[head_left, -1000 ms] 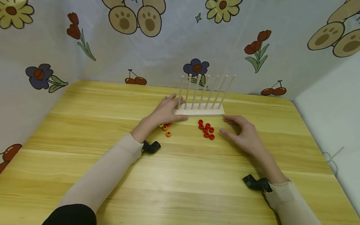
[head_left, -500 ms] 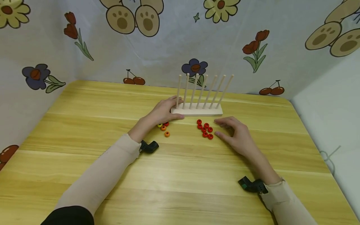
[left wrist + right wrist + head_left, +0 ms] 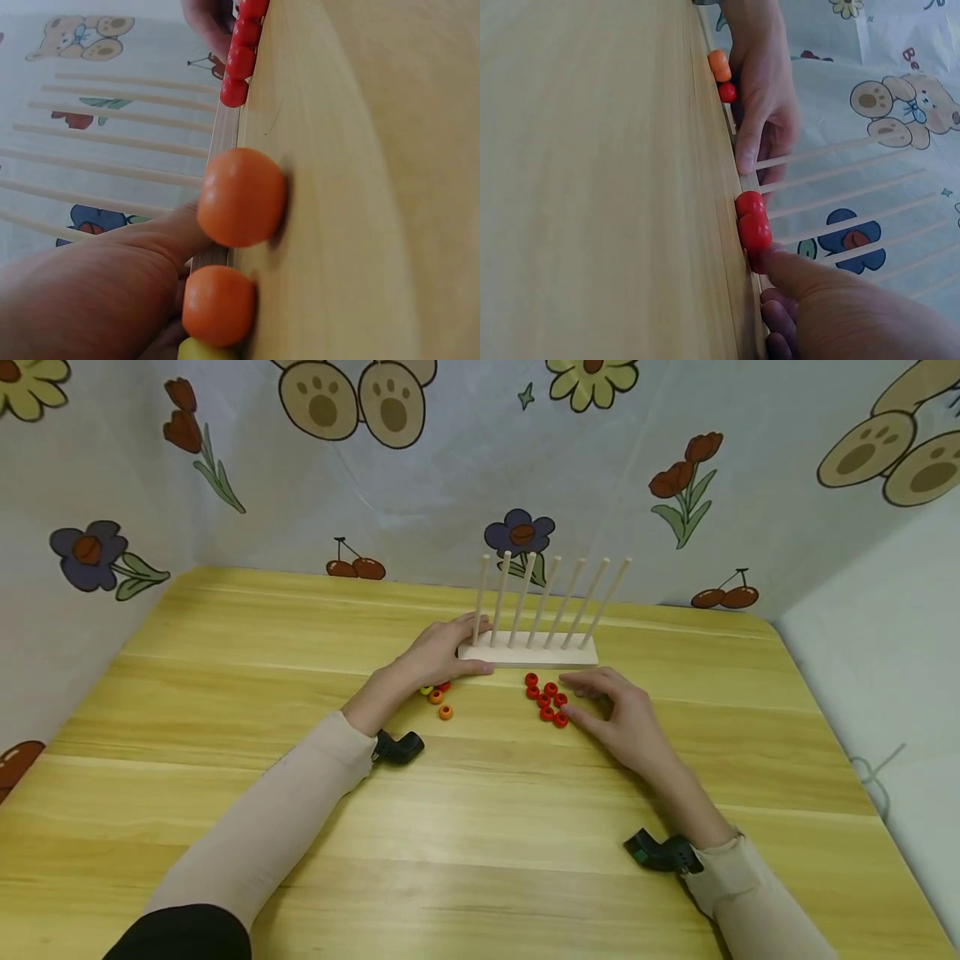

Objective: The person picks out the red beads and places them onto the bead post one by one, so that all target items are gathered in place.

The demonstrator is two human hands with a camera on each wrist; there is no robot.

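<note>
A pale wooden peg rack [image 3: 536, 657], a long base with a row of several upright pegs, stands toward the back of the table. My left hand [image 3: 435, 653] holds its left end, thumb along the front and fingers behind. Several red beads [image 3: 544, 701] lie clustered in front of the rack. My right hand [image 3: 626, 718] is at their right side, fingers curved and apart from the thumb. In the right wrist view, its thumb touches a red bead [image 3: 755, 232]. Beside my left wrist lie orange beads [image 3: 446, 712], a yellow one [image 3: 427, 690] and a red one, partly hidden.
The wood-grain table [image 3: 465, 860] extends toward me and to both sides. Behind it hangs a white printed cloth [image 3: 435, 502]. A black camera [image 3: 401, 748] sits at my left wrist, another camera [image 3: 660, 852] at my right.
My right hand has moved left, up to the red beads, with its thumb now at the nearest one. The left hand stays on the rack's end. The view has shifted slightly.
</note>
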